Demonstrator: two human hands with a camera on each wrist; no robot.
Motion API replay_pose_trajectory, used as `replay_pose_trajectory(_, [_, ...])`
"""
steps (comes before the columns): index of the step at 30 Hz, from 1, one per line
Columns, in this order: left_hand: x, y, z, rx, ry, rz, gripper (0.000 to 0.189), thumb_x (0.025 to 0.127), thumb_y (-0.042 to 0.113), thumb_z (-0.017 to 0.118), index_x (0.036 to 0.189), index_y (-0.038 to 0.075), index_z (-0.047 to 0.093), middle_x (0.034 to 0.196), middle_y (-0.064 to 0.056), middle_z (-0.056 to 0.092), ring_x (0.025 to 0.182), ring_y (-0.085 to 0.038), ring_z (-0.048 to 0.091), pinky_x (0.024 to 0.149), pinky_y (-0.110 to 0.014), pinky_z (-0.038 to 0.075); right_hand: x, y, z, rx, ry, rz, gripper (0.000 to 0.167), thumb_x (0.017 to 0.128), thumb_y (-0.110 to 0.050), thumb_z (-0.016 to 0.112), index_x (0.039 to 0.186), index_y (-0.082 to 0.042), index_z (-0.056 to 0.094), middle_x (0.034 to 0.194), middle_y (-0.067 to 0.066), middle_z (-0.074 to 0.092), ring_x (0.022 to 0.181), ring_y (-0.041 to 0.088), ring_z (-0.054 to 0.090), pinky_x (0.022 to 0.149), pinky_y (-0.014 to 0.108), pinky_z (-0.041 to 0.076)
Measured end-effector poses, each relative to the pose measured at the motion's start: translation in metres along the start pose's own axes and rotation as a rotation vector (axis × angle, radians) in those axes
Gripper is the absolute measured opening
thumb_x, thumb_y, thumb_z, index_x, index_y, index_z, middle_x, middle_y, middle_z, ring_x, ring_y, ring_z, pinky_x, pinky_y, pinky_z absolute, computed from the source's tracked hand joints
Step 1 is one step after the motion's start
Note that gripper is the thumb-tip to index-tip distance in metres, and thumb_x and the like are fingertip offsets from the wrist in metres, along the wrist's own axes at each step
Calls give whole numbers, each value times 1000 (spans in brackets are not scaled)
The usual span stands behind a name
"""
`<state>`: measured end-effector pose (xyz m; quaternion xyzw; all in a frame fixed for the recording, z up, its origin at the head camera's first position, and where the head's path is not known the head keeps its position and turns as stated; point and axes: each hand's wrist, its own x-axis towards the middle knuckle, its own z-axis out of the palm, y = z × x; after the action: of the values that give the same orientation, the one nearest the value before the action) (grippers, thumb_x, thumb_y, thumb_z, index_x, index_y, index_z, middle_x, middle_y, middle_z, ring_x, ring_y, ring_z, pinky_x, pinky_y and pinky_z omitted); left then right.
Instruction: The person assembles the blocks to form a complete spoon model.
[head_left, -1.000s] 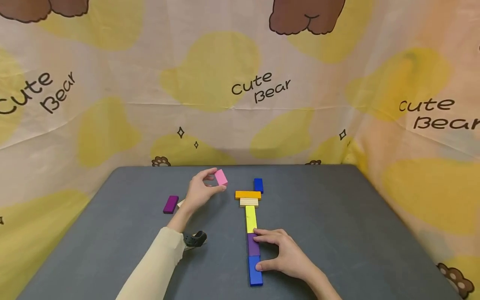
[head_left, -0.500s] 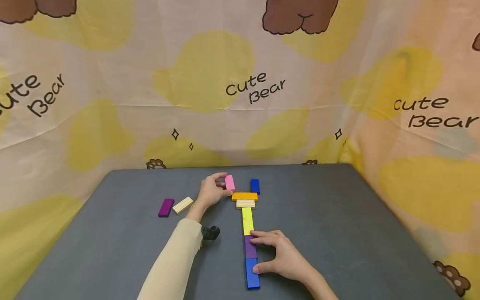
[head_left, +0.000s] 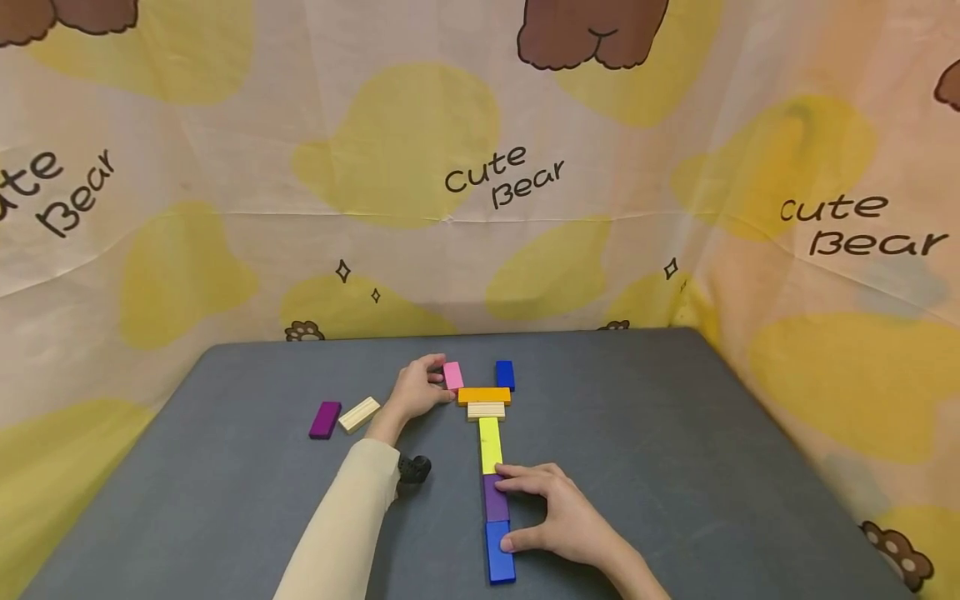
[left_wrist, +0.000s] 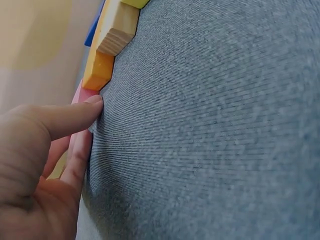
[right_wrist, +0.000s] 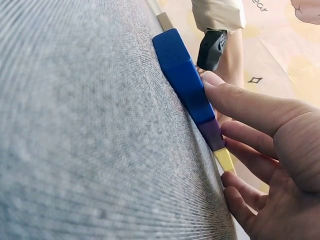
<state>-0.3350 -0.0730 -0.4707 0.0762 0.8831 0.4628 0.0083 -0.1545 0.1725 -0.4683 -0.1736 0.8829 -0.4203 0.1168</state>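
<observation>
Taking the orange block [head_left: 484, 396] as my landmark, I have the pink block [head_left: 453, 376] just behind its left end, pinched between the thumb and fingers of my left hand [head_left: 416, 390]. The far blue block [head_left: 505, 375] lies just behind its right end. In front of it runs a row: a striped wooden block [head_left: 486, 410], a yellow block [head_left: 490, 446], a purple block [head_left: 496, 498] and a near blue block [head_left: 500, 554]. My right hand [head_left: 561, 510] is at that row's right side, thumb and fingers spread apart, thumb touching the near blue block and fingertips by the joint of yellow and purple. Well left of the landmark, a loose wooden block [head_left: 359, 414] and a magenta block [head_left: 325, 420] lie on the grey table [head_left: 675, 467].
</observation>
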Motion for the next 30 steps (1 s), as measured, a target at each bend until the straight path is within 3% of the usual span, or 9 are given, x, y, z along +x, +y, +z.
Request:
replay_pose_trajectory(8, [-3,8,4,47,-38,23,71,82,-2,78,146,2,45,142,-14,51,115,-29,55,96,-41,45,0,-1,0,10,-7,-14,62,71,-47,86,127,-28,68,139,-18,51,118,18,40,94,52,36])
replay_pose_trajectory(17, [-4,6,7,48,-26,20,69,84,0,76,145,4,46,141,-13,51,116,-27,54,97,-40,45,-1,-1,0,6,-3,-22,62,71,-47,86,127,-28,68,139,-18,51,119,19,40,94,53,36])
replay_pose_trajectory(30, [-3,3,7,61,-58,27,69,85,-1,75,147,5,44,143,-12,50,118,-28,54,97,-43,44,-1,-2,0,-5,-3,-7,63,70,-47,87,127,-28,68,139,-17,51,119,19,40,94,54,36])
